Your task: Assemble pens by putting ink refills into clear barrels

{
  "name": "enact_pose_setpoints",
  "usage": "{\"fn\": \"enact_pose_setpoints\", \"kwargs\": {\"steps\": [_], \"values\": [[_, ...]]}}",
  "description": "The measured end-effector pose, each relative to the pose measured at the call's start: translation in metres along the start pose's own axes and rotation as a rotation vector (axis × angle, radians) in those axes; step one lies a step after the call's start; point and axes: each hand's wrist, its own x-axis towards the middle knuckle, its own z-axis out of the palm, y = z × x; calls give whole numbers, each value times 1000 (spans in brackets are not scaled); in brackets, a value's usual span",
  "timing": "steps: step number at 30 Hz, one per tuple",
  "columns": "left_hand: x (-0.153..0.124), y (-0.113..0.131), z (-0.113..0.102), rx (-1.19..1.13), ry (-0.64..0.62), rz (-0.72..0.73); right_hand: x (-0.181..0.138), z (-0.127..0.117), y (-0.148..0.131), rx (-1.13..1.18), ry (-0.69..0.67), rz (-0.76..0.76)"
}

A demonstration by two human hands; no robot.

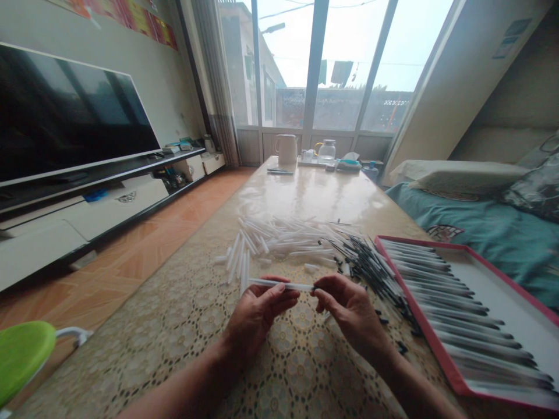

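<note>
Between my hands lies a white pen barrel [299, 286], held level above the patterned tablecloth. My left hand [264, 305] grips its middle, thumb on top and fingers beneath. At the barrel's right end, my right hand [345, 299] pinches a small black end piece [313, 289]. Just beyond my hands spreads a loose pile of white pen barrels [275, 238]. Black-and-white refills [371, 265] lie heaped to the right, with small black caps [338, 265] scattered about them. A red-rimmed box [448, 364] at the right holds several rows of pens [458, 314] with dark ends.
The long table [301, 195] bears a beige jug [286, 149], a glass pitcher [326, 151] and a tissue pack [348, 163] at its far end. A green stool [26, 355] stands at the lower left. To the right is a teal-covered couch [476, 218].
</note>
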Motion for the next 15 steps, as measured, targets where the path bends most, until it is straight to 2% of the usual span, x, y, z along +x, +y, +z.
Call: {"fn": "enact_pose_setpoints", "kwargs": {"steps": [4, 10, 15], "values": [[1, 0, -1, 36, -22, 14, -1, 0, 4, -86, -6, 8], [2, -1, -2, 57, -54, 2, -3, -3, 13, -331, -46, -20], [2, -1, -2, 47, -31, 4, -4, -6, 8, -406, -106, -47]]}}
